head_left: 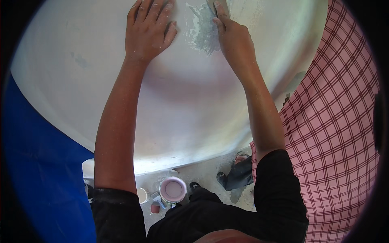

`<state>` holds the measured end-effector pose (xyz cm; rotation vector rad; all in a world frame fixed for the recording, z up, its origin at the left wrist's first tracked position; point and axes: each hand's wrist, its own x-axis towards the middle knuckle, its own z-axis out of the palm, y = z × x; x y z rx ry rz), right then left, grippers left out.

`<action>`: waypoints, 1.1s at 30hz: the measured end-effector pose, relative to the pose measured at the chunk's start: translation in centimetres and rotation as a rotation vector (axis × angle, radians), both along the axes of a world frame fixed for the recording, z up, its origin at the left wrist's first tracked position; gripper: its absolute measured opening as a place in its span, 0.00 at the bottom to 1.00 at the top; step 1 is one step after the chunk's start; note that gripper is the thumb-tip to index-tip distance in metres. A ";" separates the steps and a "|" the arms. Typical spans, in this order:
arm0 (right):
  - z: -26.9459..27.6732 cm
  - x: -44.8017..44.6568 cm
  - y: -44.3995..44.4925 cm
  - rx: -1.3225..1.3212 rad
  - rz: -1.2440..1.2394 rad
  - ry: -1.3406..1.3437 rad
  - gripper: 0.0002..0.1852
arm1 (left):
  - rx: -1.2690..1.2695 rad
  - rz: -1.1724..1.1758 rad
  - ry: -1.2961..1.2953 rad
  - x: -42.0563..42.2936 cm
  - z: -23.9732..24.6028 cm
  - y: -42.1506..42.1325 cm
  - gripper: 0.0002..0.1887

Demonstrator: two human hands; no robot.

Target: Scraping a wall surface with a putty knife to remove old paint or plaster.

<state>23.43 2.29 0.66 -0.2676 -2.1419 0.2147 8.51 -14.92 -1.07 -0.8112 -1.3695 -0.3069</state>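
Observation:
A large, smooth, whitish curved surface (188,121) fills the view before me. On its upper part lies a rough grey-green patch (206,33) with streaky, pale edges. My right hand (237,39) grips a flat, greyish scraper-like tool (224,7) at the patch's right side; the top of the tool is cut off by the picture's edge. To the left of the patch, my left hand (150,30) rests palm down on the surface with fingers spread, holding nothing. Both hands bear white specks.
On the floor below stand a pinkish bucket (173,189) and a smaller white container (142,195), with a brush (158,199) between them and a small reddish block (155,208). A person in pink checked cloth (331,121) is close on the right. Blue sheeting (45,152) hangs left.

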 end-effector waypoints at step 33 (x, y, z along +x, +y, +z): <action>-14.4 2.3 7.9 -1.253 0.637 -0.007 0.19 | 0.161 -0.072 -0.200 -0.6 -15.9 7.2 0.33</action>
